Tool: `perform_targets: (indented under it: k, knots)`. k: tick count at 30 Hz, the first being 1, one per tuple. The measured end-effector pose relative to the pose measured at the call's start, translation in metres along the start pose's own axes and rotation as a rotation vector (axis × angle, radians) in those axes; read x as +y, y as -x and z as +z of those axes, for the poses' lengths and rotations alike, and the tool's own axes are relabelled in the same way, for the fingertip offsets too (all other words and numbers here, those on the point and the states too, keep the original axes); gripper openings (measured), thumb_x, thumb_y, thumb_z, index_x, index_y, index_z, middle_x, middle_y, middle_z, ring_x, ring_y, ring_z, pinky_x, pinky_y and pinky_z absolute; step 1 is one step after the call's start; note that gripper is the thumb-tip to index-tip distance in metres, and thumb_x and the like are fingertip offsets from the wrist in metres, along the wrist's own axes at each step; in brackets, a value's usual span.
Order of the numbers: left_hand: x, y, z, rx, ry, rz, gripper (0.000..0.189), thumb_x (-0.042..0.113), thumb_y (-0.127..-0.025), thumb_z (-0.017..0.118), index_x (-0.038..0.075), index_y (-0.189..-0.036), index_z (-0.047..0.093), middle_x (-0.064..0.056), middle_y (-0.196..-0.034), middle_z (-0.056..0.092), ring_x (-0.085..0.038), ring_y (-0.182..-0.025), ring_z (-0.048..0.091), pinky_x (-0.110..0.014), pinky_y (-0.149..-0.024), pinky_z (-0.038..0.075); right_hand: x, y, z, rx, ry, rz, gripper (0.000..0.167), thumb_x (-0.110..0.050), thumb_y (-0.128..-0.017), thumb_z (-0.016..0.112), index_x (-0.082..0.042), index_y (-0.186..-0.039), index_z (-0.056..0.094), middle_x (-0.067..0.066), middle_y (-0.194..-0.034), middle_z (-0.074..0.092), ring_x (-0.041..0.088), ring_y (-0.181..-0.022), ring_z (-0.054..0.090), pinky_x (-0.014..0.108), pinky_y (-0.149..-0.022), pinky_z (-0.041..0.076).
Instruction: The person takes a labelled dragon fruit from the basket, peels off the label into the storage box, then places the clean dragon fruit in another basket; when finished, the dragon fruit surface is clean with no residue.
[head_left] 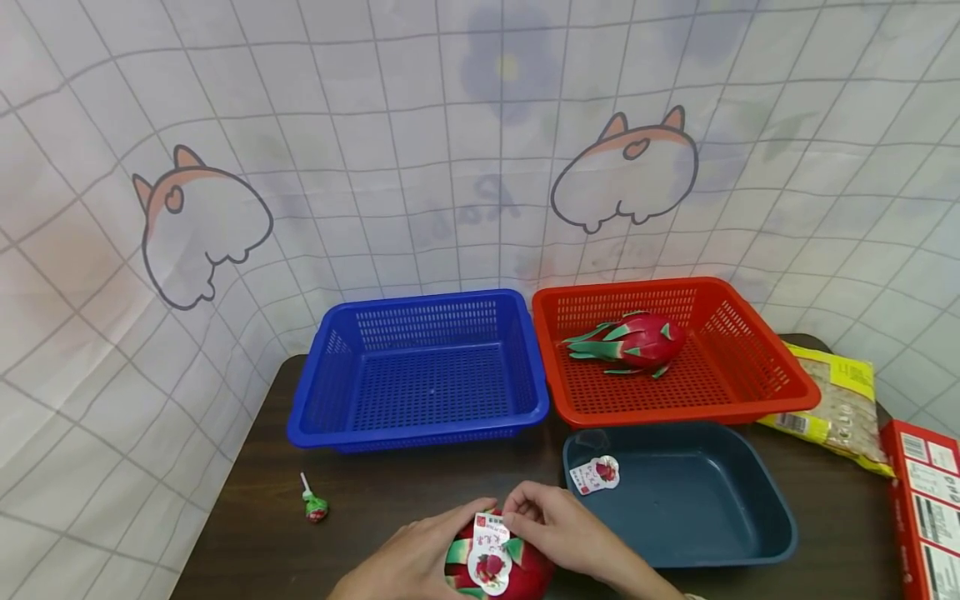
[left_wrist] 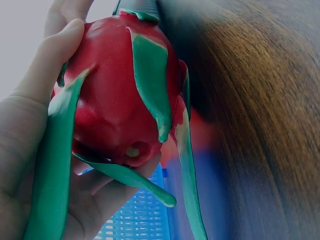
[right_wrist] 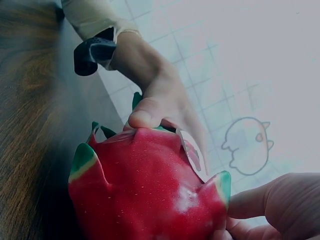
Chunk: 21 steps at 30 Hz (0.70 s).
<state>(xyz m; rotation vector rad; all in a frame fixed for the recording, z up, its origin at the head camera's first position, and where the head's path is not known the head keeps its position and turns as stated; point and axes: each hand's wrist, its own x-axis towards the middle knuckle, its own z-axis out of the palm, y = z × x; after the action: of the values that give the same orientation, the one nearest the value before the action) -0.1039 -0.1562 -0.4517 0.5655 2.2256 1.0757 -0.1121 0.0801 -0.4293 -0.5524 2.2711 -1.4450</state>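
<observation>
A glossy red dragon fruit [head_left: 531,575] with green-tipped scales is at the front of the table. My left hand [head_left: 412,554] grips it from the left, its fingers and thumb spread round the body in the left wrist view. A white sticker [head_left: 491,554] with a fruit picture lies along its upper face. My right hand [head_left: 558,518], fingers curled, is at the sticker's upper right edge. In the right wrist view its fingertips [right_wrist: 250,202] pinch the fruit near a green scale tip. Whether they also hold the sticker's edge is hard to tell.
A blue basket [head_left: 420,442] stands behind. Beside it, a red basket [head_left: 678,410] holds another dragon fruit [head_left: 651,340]. A dark teal tray [head_left: 675,508] has a similar sticker [head_left: 596,475] on its corner. A lollipop [head_left: 315,506], yellow packet [head_left: 836,408] and red box [head_left: 926,508] lie around.
</observation>
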Motion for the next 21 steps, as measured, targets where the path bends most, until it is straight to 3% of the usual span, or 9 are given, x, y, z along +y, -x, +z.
perform_targets:
  k: [5, 9, 21]
  knots:
    - [0.0006, -0.0009, -0.0001, -0.005, 0.015, -0.030, 0.088, 0.052, -0.072, 0.081, 0.039, -0.145, 0.033, 0.009, -0.131, 0.055, -0.008, -0.107, 0.057, -0.039, -0.092, 0.054, -0.0002, 0.0007, -0.0007, -0.007, -0.016, 0.000, 0.015, -0.022, -0.096, 0.059, -0.007, -0.094, 0.064, 0.000, -0.082, 0.061, 0.001, -0.071, 0.052, 0.017, -0.063, 0.044]
    - [0.0005, -0.0015, 0.0001, -0.003, 0.009, -0.029, 0.088, 0.052, -0.071, 0.081, 0.039, -0.145, 0.033, 0.009, -0.130, 0.056, -0.008, -0.107, 0.057, -0.037, -0.090, 0.054, -0.0003, 0.0019, -0.0010, -0.013, -0.039, 0.008, 0.016, -0.022, -0.097, 0.058, -0.007, -0.095, 0.063, 0.001, -0.082, 0.060, 0.002, -0.071, 0.052, 0.018, -0.063, 0.044]
    - [0.0022, -0.0022, 0.0004, -0.013, 0.016, -0.064, 0.089, 0.053, -0.071, 0.081, 0.038, -0.145, 0.034, 0.007, -0.131, 0.055, -0.013, -0.109, 0.057, -0.045, -0.093, 0.053, 0.0005, 0.0038, -0.0010, -0.034, -0.172, 0.080, 0.019, -0.021, -0.097, 0.057, -0.003, -0.100, 0.060, 0.002, -0.085, 0.059, 0.010, -0.077, 0.054, 0.021, -0.066, 0.045]
